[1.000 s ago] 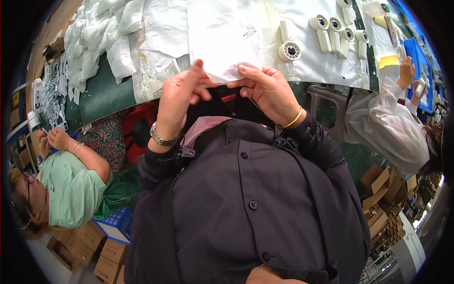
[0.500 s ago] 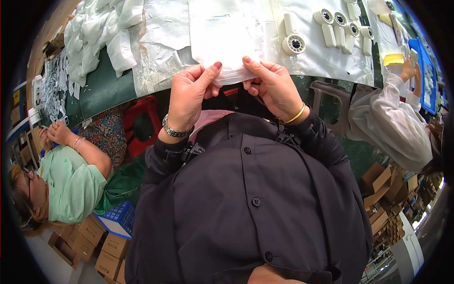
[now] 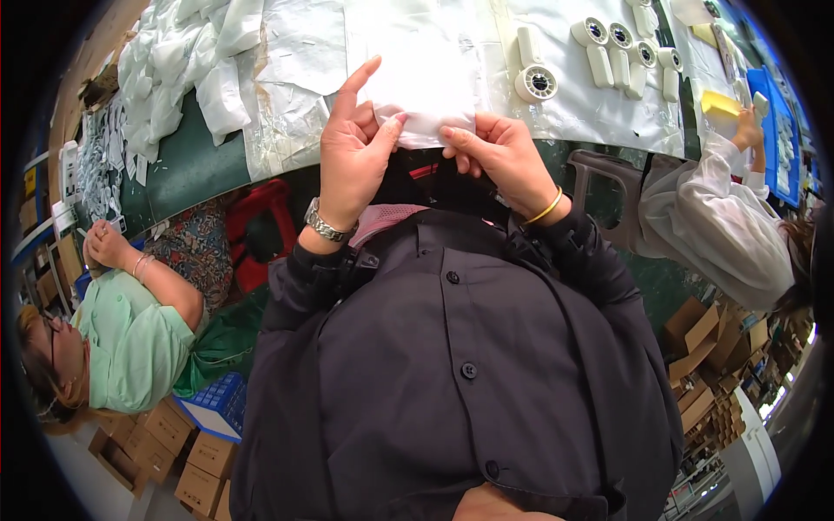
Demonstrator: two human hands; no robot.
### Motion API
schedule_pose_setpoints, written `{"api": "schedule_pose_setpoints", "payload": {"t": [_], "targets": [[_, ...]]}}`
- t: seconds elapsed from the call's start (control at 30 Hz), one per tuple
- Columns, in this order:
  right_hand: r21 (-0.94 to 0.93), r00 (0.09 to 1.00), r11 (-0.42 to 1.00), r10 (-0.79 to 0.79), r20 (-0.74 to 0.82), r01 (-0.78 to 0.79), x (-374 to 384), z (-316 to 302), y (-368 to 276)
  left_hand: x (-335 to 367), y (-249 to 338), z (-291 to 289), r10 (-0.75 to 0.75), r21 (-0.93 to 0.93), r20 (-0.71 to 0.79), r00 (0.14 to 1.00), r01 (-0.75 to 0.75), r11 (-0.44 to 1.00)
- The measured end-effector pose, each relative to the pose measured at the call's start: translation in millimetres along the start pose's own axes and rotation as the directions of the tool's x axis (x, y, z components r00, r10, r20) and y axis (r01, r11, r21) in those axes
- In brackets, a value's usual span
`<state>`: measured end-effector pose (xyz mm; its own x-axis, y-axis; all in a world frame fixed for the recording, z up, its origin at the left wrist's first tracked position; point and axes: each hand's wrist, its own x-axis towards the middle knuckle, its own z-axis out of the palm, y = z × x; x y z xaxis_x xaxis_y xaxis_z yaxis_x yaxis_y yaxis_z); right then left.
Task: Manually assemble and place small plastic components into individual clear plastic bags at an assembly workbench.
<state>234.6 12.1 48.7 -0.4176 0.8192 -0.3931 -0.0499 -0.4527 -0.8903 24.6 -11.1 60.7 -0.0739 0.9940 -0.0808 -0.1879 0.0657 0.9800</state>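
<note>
A thin white plastic bag (image 3: 424,108) lies at the near edge of the table, its lower edge drawn over the side toward me. My left hand (image 3: 354,156) pinches the bag's left corner with the thumb, its index finger stretched up and away. At the right corner, my right hand (image 3: 506,161) grips the bag between thumb and curled fingers. Glare washes out the bag's surface, so I cannot tell what is inside. Just right of it on the table lies a white handheld fan (image 3: 534,71).
Several more white fans (image 3: 618,52) lie at the right. A heap of white pouches (image 3: 187,61) covers the table's left part, near a pile of cables (image 3: 104,165). Co-workers sit on both sides, one in a green shirt (image 3: 135,334). A grey stool (image 3: 604,195) stands under the table edge.
My left index finger has lifted off the bag and straightened upward, and the left hand has tilted. The bag's near edge has shifted slightly. At right, the co-worker's hand has moved a little.
</note>
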Motion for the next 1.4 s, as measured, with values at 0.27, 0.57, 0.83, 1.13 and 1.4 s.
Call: {"api": "schedule_pose_setpoints", "payload": {"t": [0.27, 0.57, 0.83, 1.13, 1.4], "targets": [[-0.973, 0.508, 0.198, -0.854, -0.112, 0.119, 0, -29, -19, 19, -23, -15, 0.21, 0.591, -0.05, 0.976, -0.14, 0.795], [-0.994, 0.559, 0.108, -0.824, -0.089, 0.001, 16, -57, -3, 6, -4, -10, 0.388, 0.84, 0.012, 0.921, -0.22, 0.497], [-0.111, 0.839, 0.872, -0.489, -0.239, 0.477, -4, -20, -10, 14, -5, -11, 0.454, 0.841, 0.301, 0.839, -0.458, 0.288], [-0.243, 0.888, 0.873, -0.453, -0.083, 0.422, -1, -4, 13, 22, -21, -4, 0.354, 0.874, 0.262, 0.898, -0.376, 0.308], [-0.334, 0.882, 0.839, -0.468, -0.044, 0.429, -6, -14, 21, 28, -25, -5, 0.35, 0.879, 0.26, 0.9, -0.371, 0.299]]}}
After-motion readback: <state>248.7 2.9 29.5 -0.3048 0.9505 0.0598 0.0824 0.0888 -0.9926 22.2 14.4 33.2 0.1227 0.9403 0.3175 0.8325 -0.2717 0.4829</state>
